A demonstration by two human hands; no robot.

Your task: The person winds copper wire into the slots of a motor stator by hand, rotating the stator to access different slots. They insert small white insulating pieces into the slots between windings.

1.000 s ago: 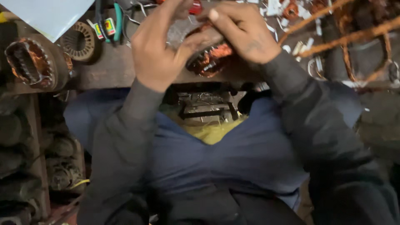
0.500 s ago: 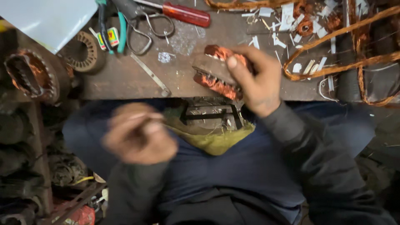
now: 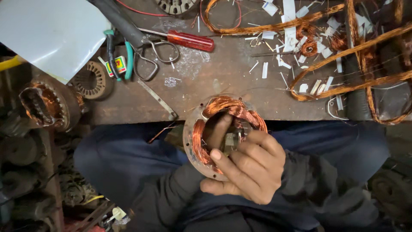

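A round motor stator (image 3: pixel 192 144) with copper windings sits over my lap, at the near edge of the workbench (image 3: pixel 223 90). My right hand (image 3: pixel 249 172) grips its lower right rim, with fingers curled over the windings. Fingers of my left hand (image 3: pixel 219 129) poke up through the stator's bore; the rest of that hand is hidden behind the stator, and its dark sleeve comes in from the lower left.
On the bench lie a red-handled screwdriver (image 3: pixel 191 41), scissors (image 3: pixel 150 60), green-handled pliers (image 3: pixel 118 56), a bare stator core (image 3: pixel 92 79), a flat metal strip (image 3: pixel 159 101), loose copper wire coils (image 3: pixel 343 56) and white paper strips (image 3: pixel 300 56). Another wound stator (image 3: pixel 45 105) is at left.
The stator has come off the bench toward my lap and now faces up. My left hand, which was low and apart, has come to the stator and reaches through its bore.
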